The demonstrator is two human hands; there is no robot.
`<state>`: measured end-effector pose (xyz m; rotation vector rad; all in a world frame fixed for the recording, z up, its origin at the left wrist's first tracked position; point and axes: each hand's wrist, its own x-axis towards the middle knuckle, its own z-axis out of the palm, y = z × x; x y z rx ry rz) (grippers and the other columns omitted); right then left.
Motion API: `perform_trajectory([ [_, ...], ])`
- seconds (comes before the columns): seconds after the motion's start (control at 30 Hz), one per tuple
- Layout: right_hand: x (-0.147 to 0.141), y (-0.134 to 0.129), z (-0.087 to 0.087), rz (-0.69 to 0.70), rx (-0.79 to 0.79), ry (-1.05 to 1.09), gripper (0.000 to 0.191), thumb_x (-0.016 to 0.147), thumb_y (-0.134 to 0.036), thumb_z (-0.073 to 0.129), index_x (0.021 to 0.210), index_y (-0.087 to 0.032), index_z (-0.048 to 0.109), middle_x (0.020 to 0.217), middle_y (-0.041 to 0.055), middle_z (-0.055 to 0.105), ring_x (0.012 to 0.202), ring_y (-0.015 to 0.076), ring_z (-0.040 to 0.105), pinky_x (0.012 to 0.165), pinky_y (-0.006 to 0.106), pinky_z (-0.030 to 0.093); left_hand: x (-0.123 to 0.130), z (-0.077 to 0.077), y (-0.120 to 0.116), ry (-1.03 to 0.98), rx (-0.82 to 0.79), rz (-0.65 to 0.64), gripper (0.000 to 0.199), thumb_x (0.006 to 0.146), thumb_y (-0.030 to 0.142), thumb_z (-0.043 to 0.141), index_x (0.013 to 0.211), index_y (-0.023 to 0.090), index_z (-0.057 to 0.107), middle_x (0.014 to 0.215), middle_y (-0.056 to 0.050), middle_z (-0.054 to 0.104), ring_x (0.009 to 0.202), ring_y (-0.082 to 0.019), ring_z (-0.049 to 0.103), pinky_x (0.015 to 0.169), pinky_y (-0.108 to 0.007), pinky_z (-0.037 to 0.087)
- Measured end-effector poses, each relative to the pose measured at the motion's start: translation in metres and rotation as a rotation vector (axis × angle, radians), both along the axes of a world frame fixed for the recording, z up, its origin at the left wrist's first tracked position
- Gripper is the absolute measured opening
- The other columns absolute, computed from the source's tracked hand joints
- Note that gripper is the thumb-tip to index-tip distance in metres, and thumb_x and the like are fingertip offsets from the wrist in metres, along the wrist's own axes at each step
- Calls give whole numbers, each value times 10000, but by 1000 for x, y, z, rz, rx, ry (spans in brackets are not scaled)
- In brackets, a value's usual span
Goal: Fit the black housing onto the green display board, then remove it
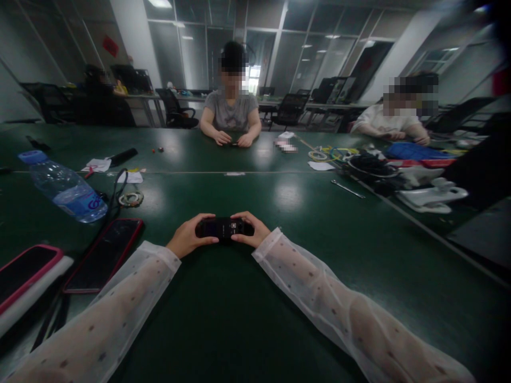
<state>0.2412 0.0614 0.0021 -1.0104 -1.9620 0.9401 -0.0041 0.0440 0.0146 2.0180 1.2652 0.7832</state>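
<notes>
A small black device (224, 229) with white markings is held level just over or on the green table (223, 303). My left hand (191, 235) grips its left end, thumb along the near edge and fingers over the far edge. At the other end, my right hand (252, 230) pinches it the same way. Sheer white dotted sleeves cover both my forearms. Whether the device rests on the tabletop cannot be made out.
Left of my arms are a water bottle (67, 189), a red-edged phone (104, 255) and another phone (27, 271). A wrench (347, 189), cables (371, 165) and a white tool (433, 196) lie right. Two people sit across; another is at the back left.
</notes>
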Motion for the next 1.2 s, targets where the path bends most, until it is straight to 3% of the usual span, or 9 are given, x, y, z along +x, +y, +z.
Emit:
perform_trajectory([
  [0.37,0,-2,4,-9,19,-10,494,653,-321,758,1097,-275,544,1001,29,615,932,219,622,859,481,475,0,-1,0,2,-18,9,607,699,430,707,1236,261,480,1214,-88,582,1090,-277,568,915,-451,440],
  [0.97,4,6,-6,-6,-2,-30,562,606,-309,788,1116,-288,551,1034,34,606,999,237,592,912,551,427,-1,-1,0,44,-32,11,610,724,480,670,1255,257,467,1227,-89,571,1082,-275,570,898,-451,456],
  [1.2,5,9,-8,68,-81,-30,601,628,-339,771,1165,-256,516,1114,63,585,1062,245,568,958,517,404,-1,-3,2,50,-11,21,614,713,478,680,1247,256,474,1214,-85,583,1081,-275,570,916,-458,440],
])
